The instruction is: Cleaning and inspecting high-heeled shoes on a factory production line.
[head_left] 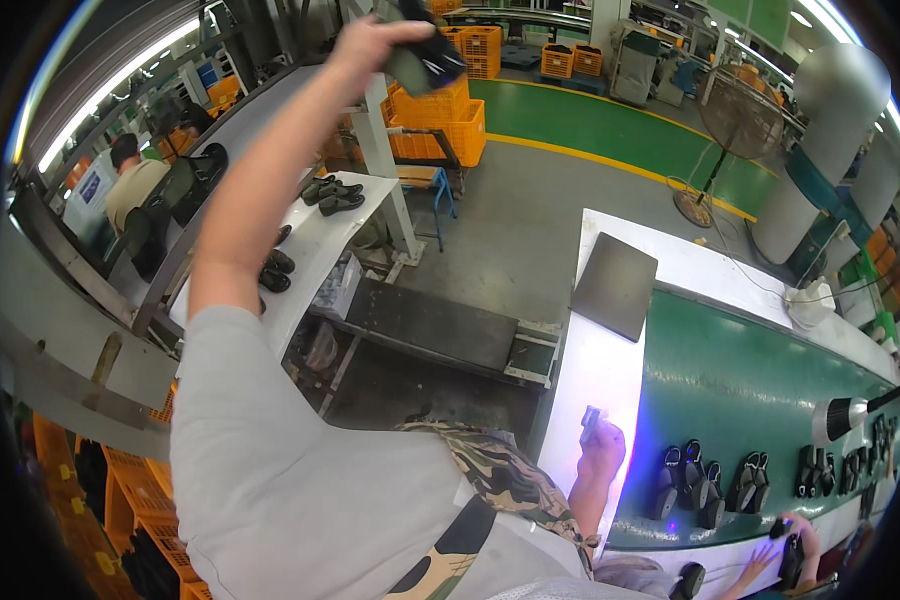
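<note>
My left arm is raised high and stretched out to the far left. At the top of the view my left hand (363, 48) is closed around a dark shoe (422, 62), blurred by motion. My right hand (600, 450) is closed over the white table edge (570, 385), gripping a small pale bluish crumpled thing (592, 418) whose kind I cannot make out. Right of it, pairs of black strapped shoes (692, 475) stand on the green conveyor belt (740, 390). More black shoes (332, 192) sit on the white shelf (362, 215) below my left arm.
A dark flat board (615, 287) lies on the white table. Orange crates (455, 128) are stacked beyond the shelf. A standing fan (735, 115) is at the far right. Another person's hands (770, 562) work at the lower right, below a lamp (840, 420).
</note>
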Tool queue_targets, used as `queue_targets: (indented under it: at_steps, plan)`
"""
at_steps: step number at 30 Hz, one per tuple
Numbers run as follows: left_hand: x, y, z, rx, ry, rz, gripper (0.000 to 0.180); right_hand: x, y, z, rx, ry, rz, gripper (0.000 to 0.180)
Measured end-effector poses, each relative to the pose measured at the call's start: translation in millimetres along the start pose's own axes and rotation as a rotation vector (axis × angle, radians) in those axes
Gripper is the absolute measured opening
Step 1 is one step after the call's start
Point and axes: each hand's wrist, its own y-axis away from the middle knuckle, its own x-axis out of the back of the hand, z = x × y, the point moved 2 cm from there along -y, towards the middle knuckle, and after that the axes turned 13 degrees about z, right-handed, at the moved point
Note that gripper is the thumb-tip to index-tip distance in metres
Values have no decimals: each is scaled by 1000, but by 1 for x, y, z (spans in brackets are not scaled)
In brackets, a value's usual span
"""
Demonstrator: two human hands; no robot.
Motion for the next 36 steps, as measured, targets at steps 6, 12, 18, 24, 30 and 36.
queue_targets:
  at_steps: [6,12,18,24,30,36]
  plan:
    - [189,-115,27,225,-526,122,55,7,-2,8,17,12,-58,14]
    - [277,-84,-118,514,-1088,274,52,28,21,-4,63,69,89,18]
    - [257,-159,-76,20,-1851,133,47,61,30,-1,23,-14,61,16]
    - [-27,1,-58,-366,-1309,-203,54,94,70,-16,-19,-129,166,17]
    - [-224,235,-96,-497,-933,-866,66,165,129,-34,65,-218,301,13]
    - [-336,453,-156,-173,-568,-1464,61,226,183,-52,277,-329,550,13]
